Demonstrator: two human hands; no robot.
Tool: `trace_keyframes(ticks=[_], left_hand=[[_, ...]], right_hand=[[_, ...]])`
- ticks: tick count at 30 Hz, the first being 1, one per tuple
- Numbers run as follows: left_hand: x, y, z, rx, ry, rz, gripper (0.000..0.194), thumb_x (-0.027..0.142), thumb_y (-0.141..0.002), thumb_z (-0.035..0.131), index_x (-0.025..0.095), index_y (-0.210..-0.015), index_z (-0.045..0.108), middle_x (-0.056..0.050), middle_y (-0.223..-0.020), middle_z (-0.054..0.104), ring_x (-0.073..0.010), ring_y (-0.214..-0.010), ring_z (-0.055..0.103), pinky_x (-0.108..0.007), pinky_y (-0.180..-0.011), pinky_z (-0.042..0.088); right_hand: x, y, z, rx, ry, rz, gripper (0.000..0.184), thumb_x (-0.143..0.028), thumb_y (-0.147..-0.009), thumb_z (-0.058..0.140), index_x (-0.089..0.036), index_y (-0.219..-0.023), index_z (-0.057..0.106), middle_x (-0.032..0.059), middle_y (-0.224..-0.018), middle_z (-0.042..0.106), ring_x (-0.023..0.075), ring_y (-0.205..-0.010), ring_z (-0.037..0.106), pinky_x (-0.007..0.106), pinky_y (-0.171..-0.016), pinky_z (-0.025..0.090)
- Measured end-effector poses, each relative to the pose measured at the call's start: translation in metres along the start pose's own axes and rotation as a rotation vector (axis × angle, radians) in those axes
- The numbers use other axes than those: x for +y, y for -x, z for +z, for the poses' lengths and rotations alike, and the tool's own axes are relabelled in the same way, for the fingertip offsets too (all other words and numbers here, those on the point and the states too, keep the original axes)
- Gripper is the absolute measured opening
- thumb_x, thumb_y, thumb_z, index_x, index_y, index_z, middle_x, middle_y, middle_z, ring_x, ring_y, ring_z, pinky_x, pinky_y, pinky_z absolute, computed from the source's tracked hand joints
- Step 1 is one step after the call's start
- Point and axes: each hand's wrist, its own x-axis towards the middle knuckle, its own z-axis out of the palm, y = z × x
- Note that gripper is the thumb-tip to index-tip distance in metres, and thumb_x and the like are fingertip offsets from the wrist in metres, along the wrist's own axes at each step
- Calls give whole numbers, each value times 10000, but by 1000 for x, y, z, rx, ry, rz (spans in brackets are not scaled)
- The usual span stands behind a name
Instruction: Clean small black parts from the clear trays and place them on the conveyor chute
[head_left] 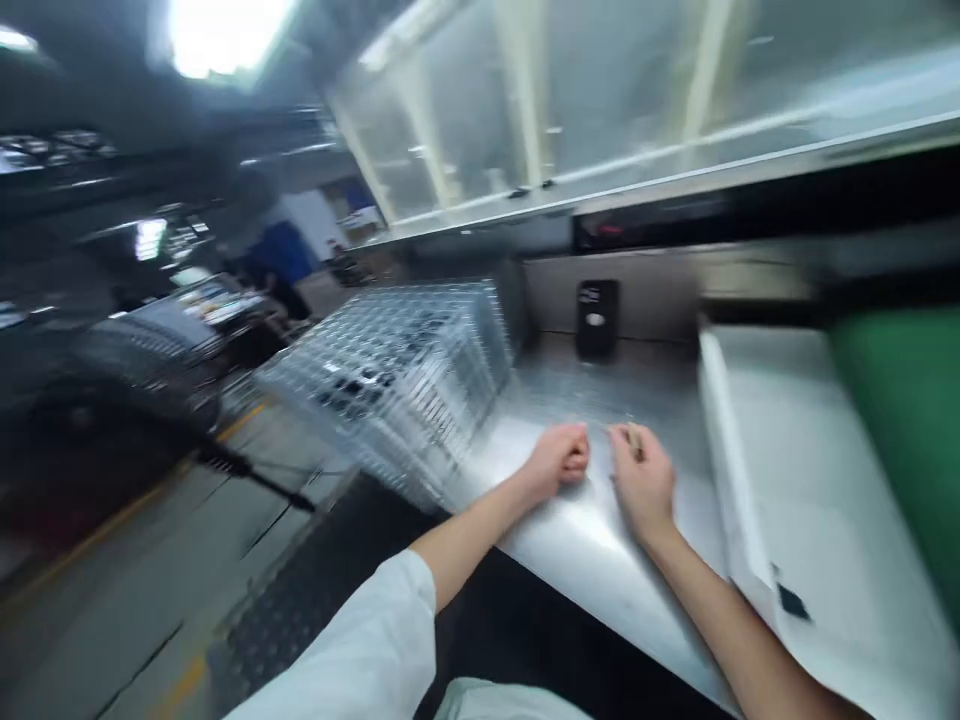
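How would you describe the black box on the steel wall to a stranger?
Find the long stainless steel counter. On the steel back panel behind it, right of the clear plastic crates, stands a small black box: the only dark object there, with a pale oval spot.

We see a white sleeve [352, 640], a dull silver steel counter [577, 540] and a black mat [300, 590] patterned with small diamonds. The clear crates [390, 390] show a grid of little squares. There is a green panel [900, 430] and a white board [780, 480]. Yellow lines [127, 520] mark the grey floor [97, 640]. Our right hand [641, 480] shows a tan sliver [636, 440], possibly wood.
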Motion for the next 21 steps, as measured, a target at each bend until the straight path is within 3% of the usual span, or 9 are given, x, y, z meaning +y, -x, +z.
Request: trace_keyframes(ticks=[5, 8, 10, 12, 16, 19, 21], left_hand=[[54, 67, 12, -204, -404, 80, 558, 743, -731, 757, 199, -735, 634, 24, -598, 505, -98, -544, 412, -256, -526, 314], [101, 120, 19, -276, -743, 273, 419, 665, -801, 749, 246, -814, 748, -41, -748, 665, -159, -697, 581, -283, -634, 436], [131, 149, 18, -239, -922, 461, 316, 574, -887, 694, 274, -847, 786, -69, -830, 725, -188, -769, 647, -292, -680, 469], [158, 169, 10, -121, -1080, 641, 262, 478, -951, 625, 294, -891, 802, -75, -881, 749, -200, -799, 680, -299, -717, 490], [217, 181, -33, 181, -1321, 845, 262, 405, -990, 559, 259, -932, 768, -69, -939, 753, -205, -839, 691, -307, -783, 487], [260, 173, -89, 433, -1496, 812, 279, 373, -1021, 490, 217, -961, 713, -59, -960, 728, -199, -883, 652, -311, -831, 447], [279, 166, -128, 576, -1626, 695, 251, 332, -1016, 483, 199, -952, 686, -57, -948, 710, -194, -871, 617, -313, -824, 418]], right_hand=[[-5, -2, -1, -87, 112, 75, 536, -695, -778, 538, -185, -880, 669, 63, -802, 630, 227, -733, 536, 358, -704, 401], [-9, 2, -3, -136, 128, 109, 524, -683, -738, 540, -206, -906, 680, 80, -865, 664, 274, -810, 585, 395, -758, 425], [-11, 3, -5, -144, 167, 137, 488, -662, -716, 550, -232, -903, 685, 92, -912, 686, 311, -871, 609, 430, -799, 435], [-12, 2, -7, -157, 234, 162, 479, -653, -718, 548, -241, -913, 692, 85, -922, 693, 324, -891, 619, 445, -816, 440], [-11, 0, -11, -204, 317, 192, 500, -661, -737, 547, -230, -941, 699, 46, -857, 669, 299, -841, 617, 419, -784, 448], [-11, 0, -12, -242, 359, 196, 484, -648, -730, 568, -245, -955, 713, 39, -852, 679, 295, -808, 621, 405, -737, 448], [-10, 1, -12, -274, 388, 194, 481, -644, -726, 578, -257, -970, 724, 38, -849, 686, 297, -784, 624, 406, -716, 450]])
